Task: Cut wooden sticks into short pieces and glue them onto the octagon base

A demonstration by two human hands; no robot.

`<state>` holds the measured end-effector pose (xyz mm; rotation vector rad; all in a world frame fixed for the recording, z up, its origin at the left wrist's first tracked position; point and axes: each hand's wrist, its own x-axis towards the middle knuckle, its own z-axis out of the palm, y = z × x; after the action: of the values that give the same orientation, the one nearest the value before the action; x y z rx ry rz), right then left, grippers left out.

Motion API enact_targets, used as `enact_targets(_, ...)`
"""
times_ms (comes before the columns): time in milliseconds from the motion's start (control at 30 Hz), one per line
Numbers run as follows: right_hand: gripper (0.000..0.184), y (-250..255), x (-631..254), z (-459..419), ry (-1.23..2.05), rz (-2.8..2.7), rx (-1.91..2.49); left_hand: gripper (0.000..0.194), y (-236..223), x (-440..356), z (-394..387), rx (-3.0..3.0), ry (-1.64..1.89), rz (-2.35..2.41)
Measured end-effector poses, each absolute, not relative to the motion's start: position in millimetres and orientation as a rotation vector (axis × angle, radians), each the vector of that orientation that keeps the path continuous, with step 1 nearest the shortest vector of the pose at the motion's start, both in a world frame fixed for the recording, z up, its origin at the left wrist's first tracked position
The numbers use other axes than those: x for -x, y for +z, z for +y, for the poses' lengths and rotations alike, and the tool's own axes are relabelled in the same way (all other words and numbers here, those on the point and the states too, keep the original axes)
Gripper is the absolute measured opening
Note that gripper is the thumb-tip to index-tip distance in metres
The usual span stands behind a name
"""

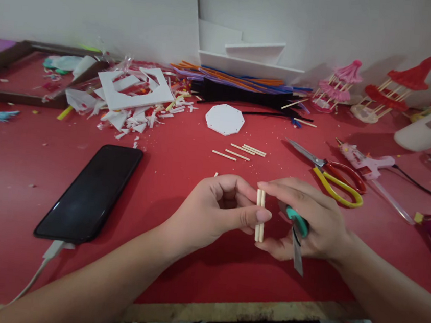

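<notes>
Left hand point(210, 207): fingers pinching upright short sticks point(261, 199), above tabletop point(187, 282) toward near edge | right hand point(321, 219): fingers against stick ends, gripping probably a green-handled cutter point(297, 222), partly hidden

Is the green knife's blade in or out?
Out: its metal blade sticks out past the green handle in the right hand.

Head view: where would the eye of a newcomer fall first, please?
Probably on the red table, with the black phone lying at its left. Near the front, the left grip pinches two pale sticks, while the right grip touches their ends and holds a green-handled blade. At the back right stand a pink model and a red one.
</notes>
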<state>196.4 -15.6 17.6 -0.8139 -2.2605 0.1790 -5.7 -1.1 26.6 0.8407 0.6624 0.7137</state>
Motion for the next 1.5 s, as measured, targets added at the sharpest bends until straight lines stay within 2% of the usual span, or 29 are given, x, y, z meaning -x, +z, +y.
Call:
enact_targets(267,0.070,20.3,-196.6,-14.9,0.169,-2.258,0.823,0.019,26.3,7.6,1.0,-0.953,0.755,0.700)
enact_targets(367,0.069,22.2,-197.5,-13.8,0.149,-2.240,0.834,0.015,25.7,18.3,14.2,-1.318,0.907,0.944)
enact_targets(467,0.069,21.1,-198.8,-13.0,0.125,-2.251,0.842,0.010,21.9,34.6,32.7,-1.969,1.034,1.374)
enact_targets(533,0.068,19.0,-199.5,-12.9,0.113,-2.278,0.854,0.011,17.1,43.9,43.0,-2.318,0.903,1.551)
enact_targets(667,0.067,16.7,-200.1,-13.5,0.067,-2.309,0.886,0.018,7.3,49.1,49.5,-2.539,0.601,1.675)
enact_targets(767,0.067,17.6,-199.7,-14.5,0.089,-2.310,0.885,0.018,6.7,42.8,42.6,-2.637,0.751,1.631)
enact_targets(867,0.069,17.9,-199.7,-15.4,0.107,-2.322,0.888,0.019,12.8,35.1,30.4,-2.667,1.115,1.158)
enact_targets(933,0.068,16.9,-200.3,-15.4,0.097,-2.328,0.890,0.024,17.7,31.3,22.2,-2.637,1.240,0.779)
enact_targets(1067,0.066,14.5,-201.6,-13.5,0.113,-2.368,0.821,0.027,23.8,27.1,13.0,-2.692,1.142,0.469)
enact_targets(1200,0.062,15.9,-200.5,-11.6,0.086,-2.390,0.748,0.014,23.8,25.7,12.2,-2.809,1.066,0.394)
enact_targets(1300,0.060,19.2,-199.9,-11.7,0.067,-2.371,0.760,0.012,22.1,24.8,10.7,-2.709,1.111,0.387)
enact_targets(1433,0.070,23.0,-200.1,-14.1,0.072,-2.273,0.887,0.005,19.9,19.7,7.2,-2.228,1.075,0.733)
enact_targets(1500,0.063,23.9,-199.1,-16.0,0.147,-2.242,0.955,0.010,18.8,15.9,6.4,-1.970,0.991,0.947)
